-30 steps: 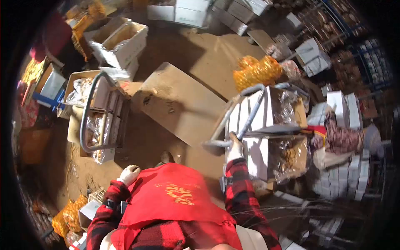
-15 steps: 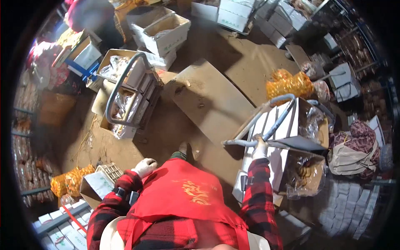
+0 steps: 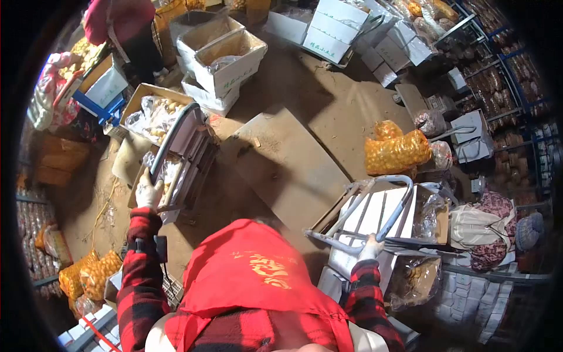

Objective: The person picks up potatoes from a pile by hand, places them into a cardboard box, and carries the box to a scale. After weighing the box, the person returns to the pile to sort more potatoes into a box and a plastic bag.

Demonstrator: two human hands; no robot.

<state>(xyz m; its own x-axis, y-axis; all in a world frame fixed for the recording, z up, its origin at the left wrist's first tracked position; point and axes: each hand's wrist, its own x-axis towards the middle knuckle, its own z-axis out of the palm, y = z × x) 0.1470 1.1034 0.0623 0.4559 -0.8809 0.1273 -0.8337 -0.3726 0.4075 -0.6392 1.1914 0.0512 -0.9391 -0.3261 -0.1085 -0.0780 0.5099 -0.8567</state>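
My left hand (image 3: 149, 195), in a white glove, is closed around the lower end of the grey handle (image 3: 165, 132) of the left hand truck. That truck carries stacked boxes, and the open upper box (image 3: 153, 112) shows potatoes and clear plastic. My right hand (image 3: 370, 247), also gloved, grips the tubular handle (image 3: 394, 220) of the right hand truck. White boxes (image 3: 359, 218) are stacked on it, with plastic liners (image 3: 431, 217) at their open ends. Both palms are hidden from view.
A flat board (image 3: 287, 164) lies on the floor between the trucks. Beyond it sits an orange net sack of potatoes (image 3: 399, 151). White boxes (image 3: 230, 66) stand ahead, and a person in pink (image 3: 117, 20) is at the upper left. Racks with packed bags (image 3: 498, 82) line the right.
My left hand has moved from beside the apron out to the left truck's handle and closed on it. My right hand stays on its handle. The view has shifted slightly.
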